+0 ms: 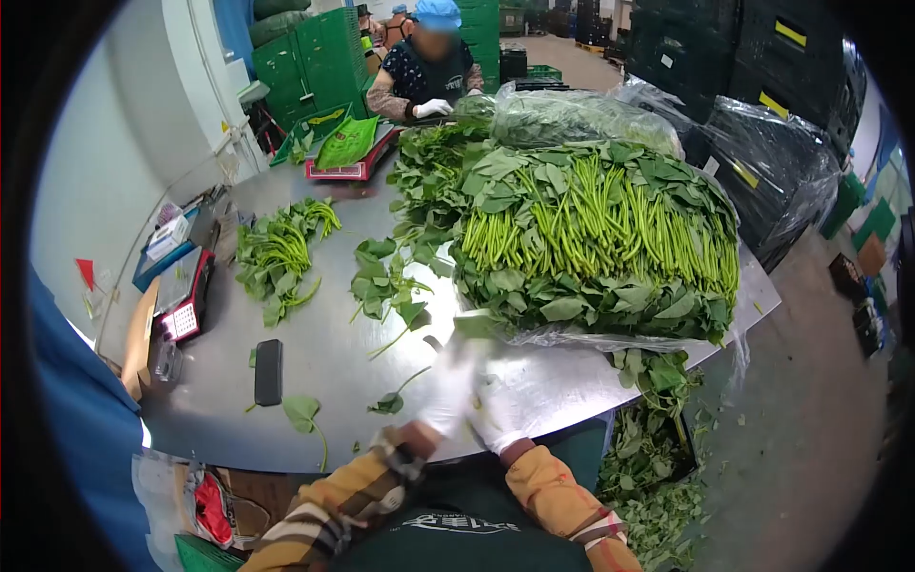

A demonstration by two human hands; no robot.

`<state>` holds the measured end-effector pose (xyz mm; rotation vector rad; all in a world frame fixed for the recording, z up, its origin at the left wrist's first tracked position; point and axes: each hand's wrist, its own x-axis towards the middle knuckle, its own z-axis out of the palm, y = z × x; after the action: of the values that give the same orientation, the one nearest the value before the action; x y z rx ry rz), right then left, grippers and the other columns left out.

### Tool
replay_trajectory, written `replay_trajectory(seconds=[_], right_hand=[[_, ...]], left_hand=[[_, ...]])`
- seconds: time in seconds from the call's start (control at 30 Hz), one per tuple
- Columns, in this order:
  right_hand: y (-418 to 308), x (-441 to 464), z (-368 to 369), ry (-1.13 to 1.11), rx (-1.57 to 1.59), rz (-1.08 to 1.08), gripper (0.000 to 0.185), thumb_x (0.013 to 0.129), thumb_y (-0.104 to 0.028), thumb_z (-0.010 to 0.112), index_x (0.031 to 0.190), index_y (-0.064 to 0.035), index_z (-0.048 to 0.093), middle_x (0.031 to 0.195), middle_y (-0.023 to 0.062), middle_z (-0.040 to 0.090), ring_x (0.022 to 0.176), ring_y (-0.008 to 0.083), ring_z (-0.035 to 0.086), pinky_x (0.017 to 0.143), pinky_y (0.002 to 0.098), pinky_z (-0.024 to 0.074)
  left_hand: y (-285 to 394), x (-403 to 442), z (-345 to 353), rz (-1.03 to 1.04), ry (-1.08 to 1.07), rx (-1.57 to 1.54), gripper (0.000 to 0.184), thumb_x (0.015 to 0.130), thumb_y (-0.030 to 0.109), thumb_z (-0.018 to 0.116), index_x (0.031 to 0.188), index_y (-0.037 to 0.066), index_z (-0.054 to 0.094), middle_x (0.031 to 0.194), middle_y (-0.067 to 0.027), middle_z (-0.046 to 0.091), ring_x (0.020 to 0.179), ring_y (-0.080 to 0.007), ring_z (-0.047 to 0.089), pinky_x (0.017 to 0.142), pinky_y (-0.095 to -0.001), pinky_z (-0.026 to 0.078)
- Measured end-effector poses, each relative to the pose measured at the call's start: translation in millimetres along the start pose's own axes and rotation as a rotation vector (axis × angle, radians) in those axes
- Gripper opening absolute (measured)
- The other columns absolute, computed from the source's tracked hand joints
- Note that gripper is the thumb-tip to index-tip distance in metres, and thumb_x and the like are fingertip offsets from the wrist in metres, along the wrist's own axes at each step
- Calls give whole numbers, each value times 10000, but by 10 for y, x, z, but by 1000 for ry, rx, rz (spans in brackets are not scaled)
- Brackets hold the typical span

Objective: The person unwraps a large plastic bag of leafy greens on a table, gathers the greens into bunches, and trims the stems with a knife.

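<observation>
At six o'clock, just below centre, we are seeing the left hand [446,386] as a pale blur, its fingers merging with a smeared green-and-white thing [472,324]; whether it is gripping that, we are not managing to tell. Beside it, the right hand [496,419] is blurring too. At twelve, the leafy pile [600,219] is hiding part of a co-worker [434,81]. At eleven, a green bag [348,143] is covering much of the red scale [357,172]. At two, the top edge is cropping the black crates [791,57]; at six, the bottom edge is cropping both sleeves [558,486].
</observation>
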<state>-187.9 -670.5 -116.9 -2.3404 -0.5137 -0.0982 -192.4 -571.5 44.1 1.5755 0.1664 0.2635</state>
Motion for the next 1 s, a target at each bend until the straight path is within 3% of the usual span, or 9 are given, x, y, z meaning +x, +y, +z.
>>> replay_trajectory(seconds=[0.07,0.1,0.13,0.17,0.2,0.33,0.67,0.83,1.0], right_hand=[[-112,-50,-140,143,9,-104,476,841,-300,635,1268,-107,551,1154,158,582,1019,279,590,834,400,485],[-182,-72,-224,215,7,-156,484,857,-286,621,1289,-88,529,1213,162,568,1081,269,569,881,382,472],[-167,-117,-203,107,-88,-281,470,908,-261,582,1321,-52,497,1265,159,549,1168,236,528,942,354,443],[-99,-178,-253,-85,233,37,390,805,-249,685,1156,-92,619,1093,168,601,1056,312,560,887,394,460],[-107,-151,-272,128,83,-105,265,820,-204,683,1043,-61,676,888,124,649,822,321,606,745,414,480],[-161,-123,-286,267,216,-143,283,777,-144,719,1046,-68,676,856,109,631,797,300,594,723,388,480],[-214,-118,-320,304,176,-203,314,757,-146,733,1064,-107,675,895,66,654,792,261,612,725,374,473],[-246,-108,-398,301,137,-215,305,752,-139,734,1050,-108,679,887,65,660,770,262,614,696,375,483],[-239,-117,-371,309,158,-208,309,751,-110,731,1057,-95,683,868,78,650,791,274,597,725,379,469]], left_hand=[[380,31,478,103,-658,-37,586,873,357,689,1319,27,500,1184,-112,569,1130,-225,534,958,-339,445],[339,114,618,556,-708,221,585,887,389,657,1344,63,491,1335,-122,529,1297,-313,429,1074,-409,342],[451,199,678,524,-712,329,570,876,390,654,1336,86,509,1431,-111,459,1365,-372,341,1131,-451,244],[414,443,676,604,-596,378,624,856,395,667,1358,77,477,1450,-135,426,1371,-372,327,1136,-449,234],[355,731,665,682,-480,427,680,835,399,680,1381,68,445,1468,-159,392,1378,-372,313,1141,-448,224],[23,1718,420,330,134,813,1040,750,439,736,1462,-55,161,1494,-298,233,1406,-398,218,1147,-437,220],[349,2292,544,-322,-81,926,1437,554,733,753,1486,-46,-15,1471,-303,290,1339,-408,362,1089,-439,335],[341,2443,438,-191,-180,908,1103,590,482,809,1342,-150,306,1260,-264,550,1120,-320,591,923,-326,489],[352,2565,575,-288,-187,986,1165,611,510,813,1361,-162,226,1322,-283,482,1180,-332,545,975,-361,453]])
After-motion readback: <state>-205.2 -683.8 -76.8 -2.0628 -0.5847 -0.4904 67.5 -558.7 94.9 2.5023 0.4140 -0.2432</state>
